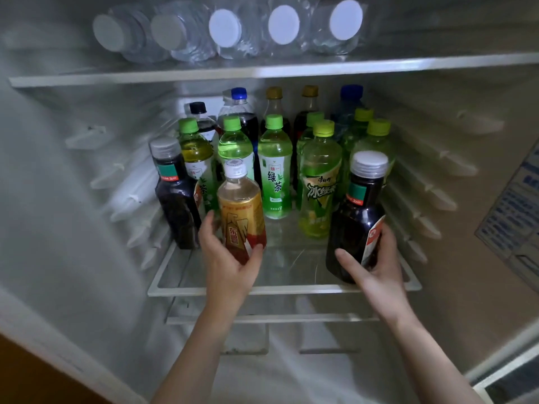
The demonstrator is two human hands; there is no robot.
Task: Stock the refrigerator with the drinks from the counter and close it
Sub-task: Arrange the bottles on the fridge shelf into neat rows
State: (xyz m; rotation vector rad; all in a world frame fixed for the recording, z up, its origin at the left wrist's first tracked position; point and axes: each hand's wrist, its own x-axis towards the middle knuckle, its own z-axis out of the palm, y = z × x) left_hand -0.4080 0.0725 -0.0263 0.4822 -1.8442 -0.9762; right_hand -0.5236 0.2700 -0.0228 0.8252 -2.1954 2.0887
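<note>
I look into the open refrigerator. My left hand [230, 258] grips a small amber bottle [240, 211] with a gold and red label and a white cap, held tilted just above the front left of the glass shelf [291, 288]. My right hand [376, 266] grips a dark bottle [355, 217] with a silver cap at the shelf's front right; whether its base touches the glass I cannot tell. Behind them stand several green tea bottles [275, 167], and a matching dark bottle [175, 193] stands at the left.
Cola and blue-capped bottles [242, 112] fill the back row. Several water bottles [284, 24] lie on the upper shelf [262, 72]. A bare strip of glass lies between my hands. The fridge door with a sticker [516, 205] stands at the right.
</note>
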